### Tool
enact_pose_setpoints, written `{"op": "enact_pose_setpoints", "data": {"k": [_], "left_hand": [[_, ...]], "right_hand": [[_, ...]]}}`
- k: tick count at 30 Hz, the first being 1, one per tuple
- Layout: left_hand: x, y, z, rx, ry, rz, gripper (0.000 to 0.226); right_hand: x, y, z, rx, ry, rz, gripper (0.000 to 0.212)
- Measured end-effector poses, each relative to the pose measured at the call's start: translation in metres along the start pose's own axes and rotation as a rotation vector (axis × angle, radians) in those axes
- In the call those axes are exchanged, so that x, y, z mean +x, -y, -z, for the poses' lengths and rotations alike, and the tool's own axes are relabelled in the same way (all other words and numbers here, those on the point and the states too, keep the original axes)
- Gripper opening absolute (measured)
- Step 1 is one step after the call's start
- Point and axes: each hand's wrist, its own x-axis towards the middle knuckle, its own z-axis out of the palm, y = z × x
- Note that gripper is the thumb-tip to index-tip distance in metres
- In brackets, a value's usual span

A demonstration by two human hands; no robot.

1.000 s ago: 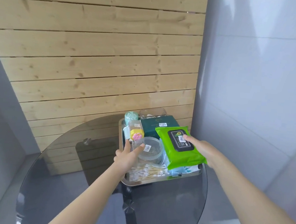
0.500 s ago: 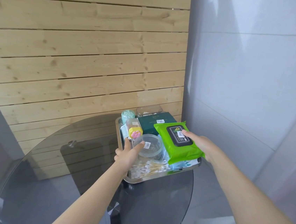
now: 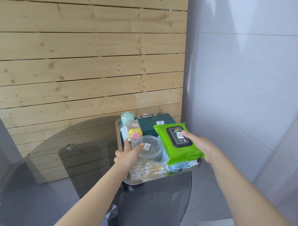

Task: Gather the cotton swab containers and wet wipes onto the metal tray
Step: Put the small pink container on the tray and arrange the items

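The right hand (image 3: 200,147) still pinches the green wipes pack (image 3: 177,143) just over the full metal tray (image 3: 117,128), the left hand (image 3: 128,155) still fingers-pressed on the round clear tub (image 3: 149,148), so little has changed.

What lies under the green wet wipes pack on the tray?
Under the green wet wipes pack, a light blue packet pokes out at its near edge, on the metal tray. The rest is covered.

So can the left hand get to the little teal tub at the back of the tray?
Probably not now: the left hand is holding the clear round tub, and a yellow-capped bottle lies before the teal tub.
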Motion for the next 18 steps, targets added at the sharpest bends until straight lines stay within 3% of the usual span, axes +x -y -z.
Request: {"op": "enact_pose_setpoints", "data": {"k": [3,8,18], "left_hand": [[-0.002,-0.001,-0.001,-0.012,0.001,0.012,0.104],[-0.003,-0.002,-0.003,-0.006,-0.012,0.015,0.100],[-0.005,-0.002,-0.004,0.052,-0.065,0.009,0.079]], "right_hand": [[0.002,-0.001,0.001,0.012,0.004,0.000,0.085],[-0.006,0.003,0.001,0.016,0.006,-0.004,0.058],[-0.008,0.004,0.001,-0.075,-0.035,0.046,0.055]]}}
